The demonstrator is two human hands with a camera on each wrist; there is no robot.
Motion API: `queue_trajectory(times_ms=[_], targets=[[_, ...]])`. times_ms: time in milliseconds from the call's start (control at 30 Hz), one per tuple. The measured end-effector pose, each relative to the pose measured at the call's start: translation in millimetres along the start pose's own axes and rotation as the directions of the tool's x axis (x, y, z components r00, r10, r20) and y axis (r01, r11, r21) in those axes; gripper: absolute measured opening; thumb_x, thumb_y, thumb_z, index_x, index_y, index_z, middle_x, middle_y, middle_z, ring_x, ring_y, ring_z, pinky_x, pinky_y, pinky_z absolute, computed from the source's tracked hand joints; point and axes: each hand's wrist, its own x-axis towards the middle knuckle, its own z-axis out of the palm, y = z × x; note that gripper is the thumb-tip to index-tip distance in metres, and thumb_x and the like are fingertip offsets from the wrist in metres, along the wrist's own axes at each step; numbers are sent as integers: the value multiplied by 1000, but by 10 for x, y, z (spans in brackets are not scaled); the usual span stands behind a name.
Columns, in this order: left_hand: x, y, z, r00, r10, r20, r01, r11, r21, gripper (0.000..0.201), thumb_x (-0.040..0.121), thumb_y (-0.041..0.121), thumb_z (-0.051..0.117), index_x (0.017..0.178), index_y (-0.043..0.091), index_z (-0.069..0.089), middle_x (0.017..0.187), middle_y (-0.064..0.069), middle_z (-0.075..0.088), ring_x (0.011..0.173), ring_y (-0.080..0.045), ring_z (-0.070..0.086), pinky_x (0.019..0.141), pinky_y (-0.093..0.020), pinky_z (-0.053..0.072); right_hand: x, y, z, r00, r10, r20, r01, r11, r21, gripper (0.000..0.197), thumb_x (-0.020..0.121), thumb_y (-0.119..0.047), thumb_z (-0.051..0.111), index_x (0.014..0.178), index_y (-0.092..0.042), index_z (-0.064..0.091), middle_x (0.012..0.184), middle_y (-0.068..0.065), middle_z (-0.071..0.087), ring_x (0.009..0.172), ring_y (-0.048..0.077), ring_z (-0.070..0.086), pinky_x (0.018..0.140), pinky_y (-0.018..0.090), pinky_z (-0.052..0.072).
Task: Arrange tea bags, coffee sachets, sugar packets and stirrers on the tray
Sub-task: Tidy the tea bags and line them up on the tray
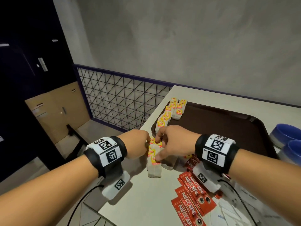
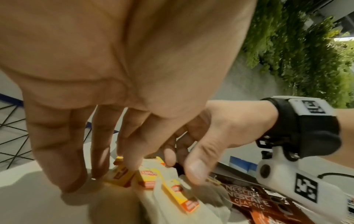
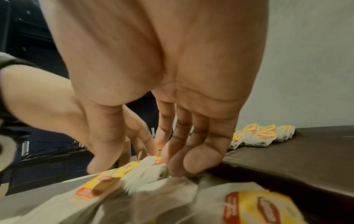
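Both hands meet over a loose pile of tea bags [image 1: 154,158] on the white counter [image 1: 146,193], just off the near left corner of the dark brown tray [image 1: 219,124].

The left hand [image 1: 136,144] comes in from 8 o'clock with its fingers pointing down; in the left wrist view its fingertips [image 2: 132,163] touch the yellow and red paper tags on top of the pile. Whether this grip actually pinches a tag cannot be told, as the fingers look fairly straight.

The right hand [image 1: 175,142] comes in from 4 o'clock. Its thumb [image 2: 195,169] and curled fingers close on the top of the pile, so its grip looks to be grasping tea bags, though blur hides how many.

On the tray, more tea bags [image 1: 171,113] lie in rows along the left edge, toward 11 o'clock of the tray, overlapping one another with tags up. The rest of the tray surface is bare brown.

Red coffee sachets [image 1: 190,193] lie fanned on the counter at 5 o'clock from the pile, partly under the right wrist. White packets [image 1: 226,211] lie just beyond them toward 4 o'clock. Two blue cups [image 1: 286,139] stand at the tray's right edge, at 3 o'clock.
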Motion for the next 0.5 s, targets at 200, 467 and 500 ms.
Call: queue_trajectory(times_ms=[200,467,500], targets=[[64,-95,4,998,-11,-60,-2,977,-213,22,90,19,71,110,26,67,96,9,70,81,-7,65,71,-21,51,-42,-42,145,999,21,48,-15,992,-124,77,68,-49,93,131,-28,53,116,-7,64,99,12,63,89,35,60],[58,-158,13,992,46,-117,-85,932,-352,12,87,14,75,86,26,72,91,2,76,83,-14,74,84,-37,62,-37,-16,133,999,-27,-36,22,992,-126,39,79,-43,87,105,-27,63,91,-11,61,79,8,57,71,25,50],[58,-158,19,990,56,-128,-99,928,-359,13,86,14,76,85,26,72,89,3,76,81,-13,74,84,-37,62,-40,-7,140,999,-29,-35,25,993,-118,36,80,-43,86,102,-27,64,90,-11,62,79,9,58,71,25,50]])
